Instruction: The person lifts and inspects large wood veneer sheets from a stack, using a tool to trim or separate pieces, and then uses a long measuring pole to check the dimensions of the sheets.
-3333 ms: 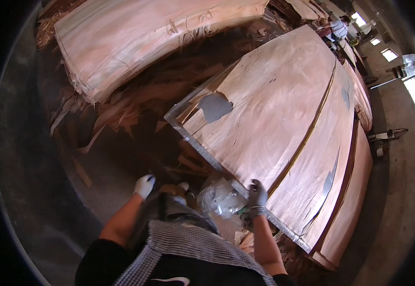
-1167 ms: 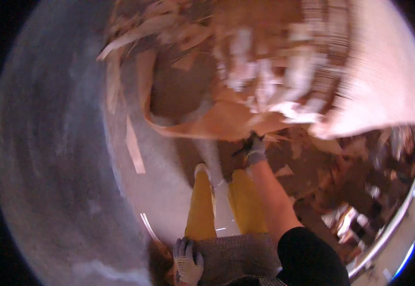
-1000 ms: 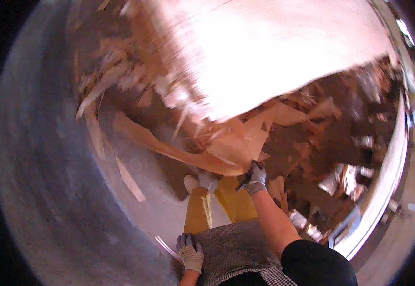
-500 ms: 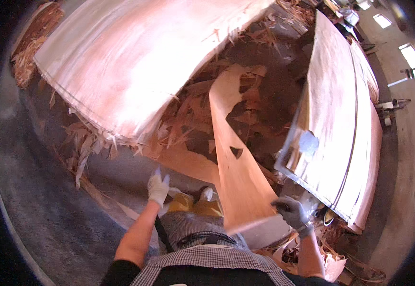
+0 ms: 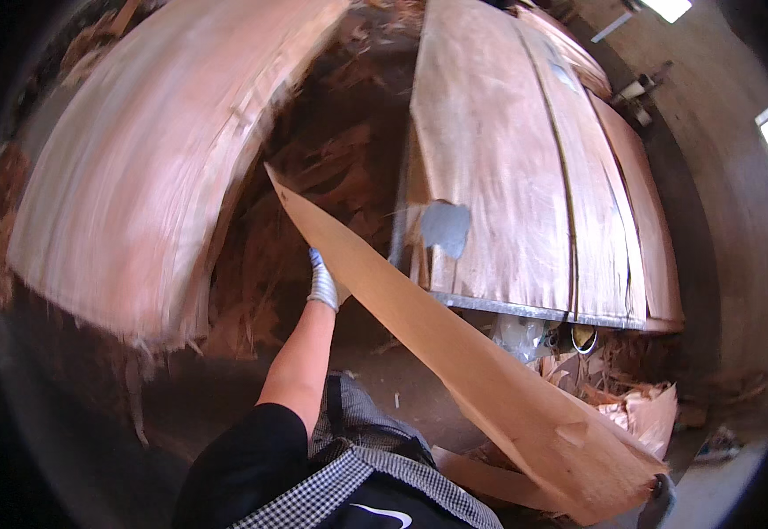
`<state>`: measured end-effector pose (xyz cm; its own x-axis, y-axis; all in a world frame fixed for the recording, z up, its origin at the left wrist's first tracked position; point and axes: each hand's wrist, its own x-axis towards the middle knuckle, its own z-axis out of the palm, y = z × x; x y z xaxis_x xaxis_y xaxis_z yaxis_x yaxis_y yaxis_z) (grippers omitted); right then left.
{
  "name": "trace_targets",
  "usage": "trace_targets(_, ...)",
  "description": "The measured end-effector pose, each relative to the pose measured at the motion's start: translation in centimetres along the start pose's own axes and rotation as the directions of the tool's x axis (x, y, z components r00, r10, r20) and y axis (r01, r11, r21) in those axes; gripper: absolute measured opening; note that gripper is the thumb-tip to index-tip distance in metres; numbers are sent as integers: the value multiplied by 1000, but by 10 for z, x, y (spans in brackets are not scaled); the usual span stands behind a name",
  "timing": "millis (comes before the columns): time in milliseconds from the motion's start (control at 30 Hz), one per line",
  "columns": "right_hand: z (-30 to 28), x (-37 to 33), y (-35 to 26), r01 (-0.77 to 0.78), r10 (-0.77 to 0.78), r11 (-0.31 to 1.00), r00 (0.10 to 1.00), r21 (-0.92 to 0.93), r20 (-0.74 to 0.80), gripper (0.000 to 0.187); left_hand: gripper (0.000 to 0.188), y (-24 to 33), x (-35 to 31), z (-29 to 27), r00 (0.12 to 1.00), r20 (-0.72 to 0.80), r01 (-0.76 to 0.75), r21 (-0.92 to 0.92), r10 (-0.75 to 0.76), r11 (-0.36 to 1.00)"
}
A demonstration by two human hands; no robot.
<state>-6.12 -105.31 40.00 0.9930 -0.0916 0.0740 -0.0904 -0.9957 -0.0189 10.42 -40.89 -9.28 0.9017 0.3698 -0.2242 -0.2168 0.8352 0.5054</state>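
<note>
A long tan strip of wood veneer [image 5: 419,326] runs slantwise before me, from a pointed far end to a wide, ragged near end at the lower right. My left hand [image 5: 322,284], in a whitish glove with blue fingertips, is at the strip's left edge near its far part; the strip hides some of its fingers, and it appears to grip that edge. At the lower right, my right hand [image 5: 657,504] in a dark grey glove holds the near corner, mostly cut off by the picture's dark rim.
A large veneer stack [image 5: 137,185] stands at left, blurred. Another stack [image 5: 507,167], with a grey patch [image 5: 446,228] and metal-edged base, stands at right. Torn veneer scraps [image 5: 331,167] lie between them; more scraps [image 5: 648,414] lie at lower right beside a dark floor.
My view has turned right. The right hand has drawn the strip's near end rightward and toward me. My left hand, earlier empty with fingers apart, is now at the strip's edge.
</note>
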Motion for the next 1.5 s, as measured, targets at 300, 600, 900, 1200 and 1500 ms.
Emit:
trace_targets(300,55,65,66,13,26,987,971,162,-236,21,57,121,77,41,952,288,165,-197,-103,966)
trace_targets(600,94,284,-168,320,-246,935,897,155,-367,14,56,365,182,78,944,222,-225,-112,245,968)
trace_targets(900,126,426,-369,237,-184,940,957,244,-224,10,59,513,347,123,909,138,-368,-175,393,913)
trace_targets(1200,177,537,-466,129,-10,865,970,484,-241,8,43,526,639,189,830,225,-556,275,510,784)
trace_targets(1500,230,688,-569,66,-15,909,992,411,-128,9,21,538,886,307,705,469,-704,549,532,450)
